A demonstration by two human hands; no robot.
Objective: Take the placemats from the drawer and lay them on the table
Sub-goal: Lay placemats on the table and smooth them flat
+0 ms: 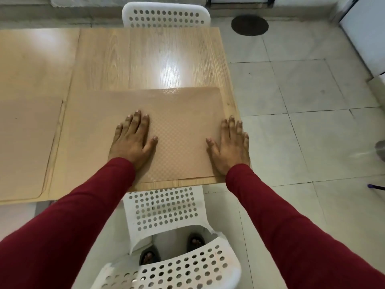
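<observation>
Setting: tiled floor point(302, 84) in pale grey-green, spreading to the right of and beneath the furniture; round dark floor cover point(249, 25) sitting near the far wall.
Table: light wood-grain table point(145, 57), running from the left edge of view to its right end near centre; catching a bright glare patch on the far half.
Placemat, near: tan placemat point(179, 113) with a fine checkered texture, lying flat at the table's right end, its near edge sitting just inside the table's near edge and its right edge close to the table's right edge.
Placemat, left: second tan placemat point(23, 147), lying flat on the table to the left, partly cut off by the frame, apart from the first by a narrow strip of wood.
Left hand: left hand point(133, 140) pressing palm-down on the near placemat's middle, fingers straight and slightly spread, gripping nothing.
Right hand: right hand point(231, 144) lying palm-down on the same placemat's right edge, fingers straight and together, outer fingers overhanging toward the table's edge, gripping nothing.
Sleeves: dark red sleeves point(87, 215) covering both arms to the wrists.
Chair, near: white perforated chair point(164, 207), standing tucked at the table's near side, directly below the arms.
Chair, far: white perforated far chair point(165, 16), showing its backrest beyond the table's far edge.
Feet: sandalled feet point(149, 257) showing through the gap between the near chair's seat and backrest.
</observation>
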